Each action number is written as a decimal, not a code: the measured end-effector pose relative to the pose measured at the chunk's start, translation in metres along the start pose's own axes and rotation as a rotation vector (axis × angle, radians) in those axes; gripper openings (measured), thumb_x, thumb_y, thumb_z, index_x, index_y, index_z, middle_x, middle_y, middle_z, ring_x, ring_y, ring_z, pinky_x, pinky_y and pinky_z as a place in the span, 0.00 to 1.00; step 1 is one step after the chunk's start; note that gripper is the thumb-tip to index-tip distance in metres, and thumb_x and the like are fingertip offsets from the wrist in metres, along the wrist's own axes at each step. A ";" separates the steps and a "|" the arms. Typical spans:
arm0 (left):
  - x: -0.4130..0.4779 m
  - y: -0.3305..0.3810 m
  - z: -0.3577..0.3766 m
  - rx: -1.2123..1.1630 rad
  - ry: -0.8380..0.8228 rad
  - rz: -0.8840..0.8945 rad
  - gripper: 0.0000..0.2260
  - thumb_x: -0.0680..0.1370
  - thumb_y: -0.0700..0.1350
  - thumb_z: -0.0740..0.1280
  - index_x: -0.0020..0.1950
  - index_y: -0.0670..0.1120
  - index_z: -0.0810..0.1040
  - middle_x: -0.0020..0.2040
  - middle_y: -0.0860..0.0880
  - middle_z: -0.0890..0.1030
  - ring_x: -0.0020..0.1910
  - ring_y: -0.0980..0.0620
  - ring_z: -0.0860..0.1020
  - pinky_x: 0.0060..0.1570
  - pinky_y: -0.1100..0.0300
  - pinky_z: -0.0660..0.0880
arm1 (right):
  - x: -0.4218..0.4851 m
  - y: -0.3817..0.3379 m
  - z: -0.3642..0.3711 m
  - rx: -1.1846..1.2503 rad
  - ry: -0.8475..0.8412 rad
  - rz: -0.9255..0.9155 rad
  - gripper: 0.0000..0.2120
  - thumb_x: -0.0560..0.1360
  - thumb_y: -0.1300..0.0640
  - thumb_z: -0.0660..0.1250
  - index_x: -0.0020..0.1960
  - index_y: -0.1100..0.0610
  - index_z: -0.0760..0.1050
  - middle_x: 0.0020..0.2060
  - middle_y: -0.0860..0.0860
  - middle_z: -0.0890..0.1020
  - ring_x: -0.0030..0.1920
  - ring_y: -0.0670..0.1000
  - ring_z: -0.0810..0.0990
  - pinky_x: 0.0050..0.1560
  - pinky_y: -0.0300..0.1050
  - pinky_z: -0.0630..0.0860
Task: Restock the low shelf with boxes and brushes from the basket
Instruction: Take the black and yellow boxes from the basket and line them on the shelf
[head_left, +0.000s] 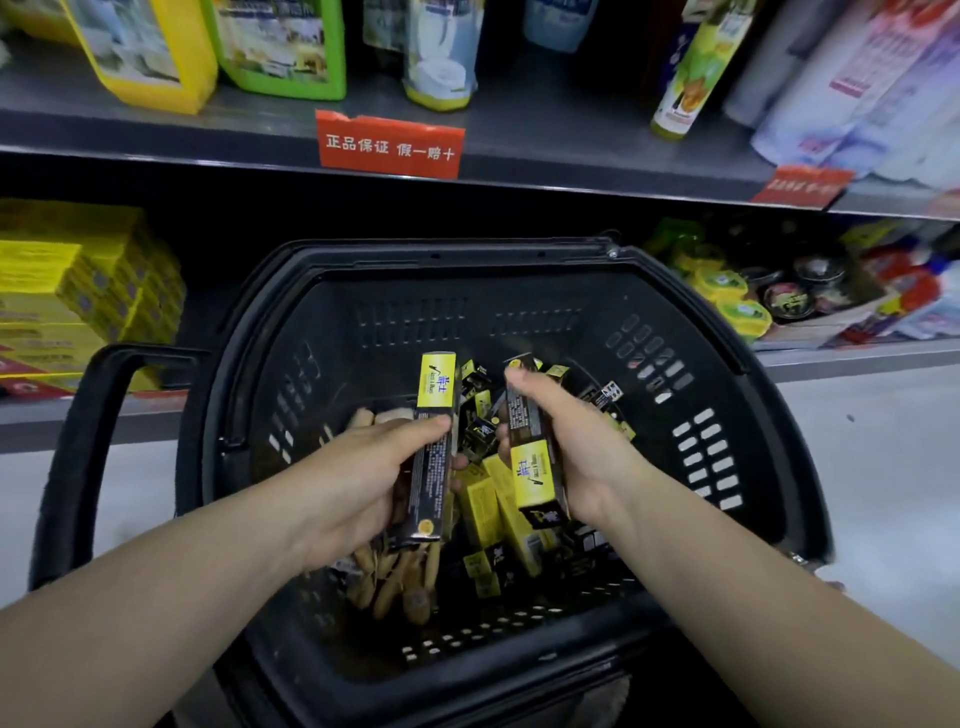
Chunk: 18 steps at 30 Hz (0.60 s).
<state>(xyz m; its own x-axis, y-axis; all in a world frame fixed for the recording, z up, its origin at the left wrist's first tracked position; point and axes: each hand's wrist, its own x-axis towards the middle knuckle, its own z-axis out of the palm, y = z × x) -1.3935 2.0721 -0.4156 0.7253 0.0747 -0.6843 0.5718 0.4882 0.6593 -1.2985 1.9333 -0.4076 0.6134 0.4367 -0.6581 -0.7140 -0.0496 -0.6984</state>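
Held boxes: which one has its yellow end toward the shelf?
The left box, in the left hand; the right box, in the right hand, has yellow toward the wrist.

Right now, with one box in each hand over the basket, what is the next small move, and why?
Probably carry both boxes forward over the far rim of the black plastic basket to the low grey shelf. The left hand grips one long black-and-yellow cardboard box, the right hand a second such box. Both are lifted clear of the pile, and the shelf behind shows a dark gap.

Grey upper shelf (156, 130), red label (389, 143) on its front edge, pale glossy floor (883, 467), dim light
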 end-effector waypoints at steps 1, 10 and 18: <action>0.000 -0.001 0.000 0.006 -0.015 -0.006 0.17 0.78 0.47 0.63 0.64 0.41 0.73 0.57 0.38 0.81 0.58 0.40 0.78 0.57 0.47 0.75 | 0.001 0.003 0.002 -0.011 -0.014 -0.002 0.07 0.73 0.55 0.68 0.41 0.58 0.77 0.27 0.52 0.81 0.24 0.49 0.79 0.26 0.39 0.76; 0.008 -0.008 -0.003 -0.059 0.114 0.036 0.16 0.78 0.45 0.65 0.64 0.40 0.74 0.62 0.41 0.77 0.56 0.44 0.78 0.56 0.49 0.76 | 0.016 -0.003 0.016 -0.222 0.165 -0.272 0.11 0.75 0.52 0.64 0.56 0.54 0.74 0.50 0.52 0.79 0.55 0.54 0.76 0.64 0.57 0.70; 0.004 -0.007 -0.014 -0.313 0.162 0.033 0.08 0.78 0.43 0.59 0.55 0.42 0.72 0.57 0.37 0.79 0.51 0.42 0.79 0.46 0.55 0.77 | 0.008 -0.009 -0.005 0.091 0.193 -0.321 0.12 0.75 0.59 0.66 0.57 0.61 0.70 0.52 0.59 0.79 0.49 0.54 0.84 0.49 0.44 0.81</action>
<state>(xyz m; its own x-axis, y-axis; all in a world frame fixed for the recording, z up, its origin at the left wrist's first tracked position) -1.3999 2.0806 -0.4275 0.6569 0.2197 -0.7213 0.3855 0.7242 0.5717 -1.2851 1.9330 -0.4079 0.8566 0.2395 -0.4571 -0.4972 0.1461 -0.8552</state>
